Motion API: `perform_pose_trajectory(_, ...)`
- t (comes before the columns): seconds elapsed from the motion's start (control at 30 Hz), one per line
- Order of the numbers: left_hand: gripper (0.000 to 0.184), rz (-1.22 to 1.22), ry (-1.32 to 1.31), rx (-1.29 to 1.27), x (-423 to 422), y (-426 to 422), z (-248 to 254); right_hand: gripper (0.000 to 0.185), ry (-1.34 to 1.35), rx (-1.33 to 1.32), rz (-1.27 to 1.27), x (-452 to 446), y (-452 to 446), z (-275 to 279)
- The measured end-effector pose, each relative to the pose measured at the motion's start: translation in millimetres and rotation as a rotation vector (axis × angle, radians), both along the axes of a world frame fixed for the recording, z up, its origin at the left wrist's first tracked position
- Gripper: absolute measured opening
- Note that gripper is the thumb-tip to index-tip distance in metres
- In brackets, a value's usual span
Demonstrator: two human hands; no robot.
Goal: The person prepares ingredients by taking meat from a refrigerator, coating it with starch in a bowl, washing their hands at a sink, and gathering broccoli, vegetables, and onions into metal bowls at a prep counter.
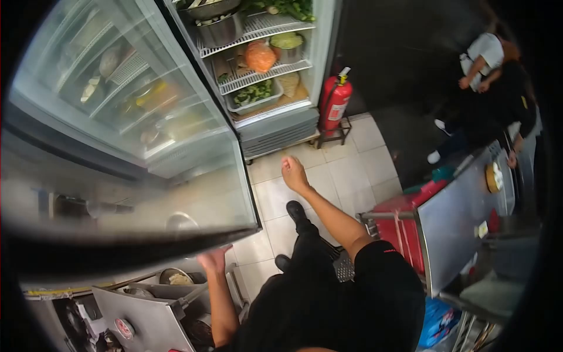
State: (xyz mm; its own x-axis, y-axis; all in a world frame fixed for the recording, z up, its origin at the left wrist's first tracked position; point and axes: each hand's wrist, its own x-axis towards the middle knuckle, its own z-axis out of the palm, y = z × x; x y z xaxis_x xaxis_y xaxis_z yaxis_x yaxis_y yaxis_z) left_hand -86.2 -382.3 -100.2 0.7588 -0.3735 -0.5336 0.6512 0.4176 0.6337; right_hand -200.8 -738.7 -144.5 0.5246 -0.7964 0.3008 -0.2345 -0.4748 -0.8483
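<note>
A fridge with a glass door (193,193) stands open in front of me, its door swung to my left. My left hand (214,258) is at the lower edge of that door, with fingers stretched out; the door frame hides part of it, and I cannot tell whether it presses on the door. My right hand (294,174) hangs over the floor before the fridge, fingers curled in, with nothing visible in them. On the fridge shelves are a metal pot (221,32), an orange bag (260,56), a bowl of pale green food (287,47) and a tray of greens (253,95).
A red fire extinguisher (337,102) stands right of the fridge. To my right is a metal table (451,226) beside a red container (402,234). A steel counter (138,317) with bowls lies at lower left. Other people (484,61) are at the far right.
</note>
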Motion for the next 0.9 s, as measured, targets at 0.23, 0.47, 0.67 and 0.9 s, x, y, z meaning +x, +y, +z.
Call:
perform_pose_trajectory(0.23, 0.06, 0.451, 0.032, 0.111, 13.9, 39.1, 10.2, 0.032, 0.035, -0.217, 0.061, 188.9, -162.4, -27.0)
perform_pose_trajectory(0.47, 0.052, 0.6, -0.103, 0.072, 12.7, 55.2, 16.0, 0.038, 0.461, -0.352, 0.152, 336.5, -304.0, -95.3)
perform_pose_trajectory(0.67, 0.056, 0.757, 0.528, 0.188, -39.7, 37.9, -14.8, 0.039, 0.512, -0.26, 0.246, 367.3, -374.6, -147.3)
perform_pose_trajectory(0.9, 0.05, 0.192, 0.821, 0.304, -72.2, -35.4, -85.7, 0.039, 0.548, -0.229, 0.277, 374.2, -392.5, -168.0)
